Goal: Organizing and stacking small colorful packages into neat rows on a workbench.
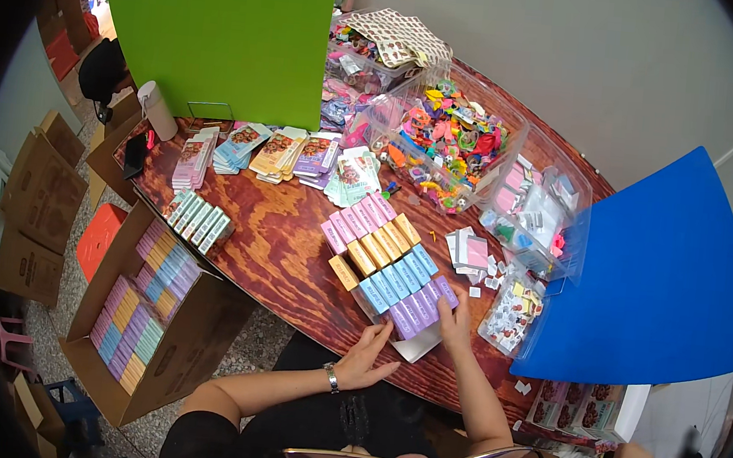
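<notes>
Small boxes stand in colour rows on the table in front of me: pink boxes (361, 215), orange boxes (382, 250), blue boxes (398, 281) and, nearest me, purple boxes (416, 313). One orange box juts out at the left end of its row. Under the near edge shows a white tray or carton (419, 347), mostly hidden. My left hand (364, 360) has its fingers stretched out, with fingertips at the near left corner of the purple row. My right hand (456, 322) grips the right end of that row.
Flat cartons (275, 153) lie in colour stacks behind, beside a green panel (218, 37). Bins of small toys (453, 141) stand at the back, a blue panel (650, 280) at the right. Left of the table, a cardboard box (180, 361) holds packed boxes.
</notes>
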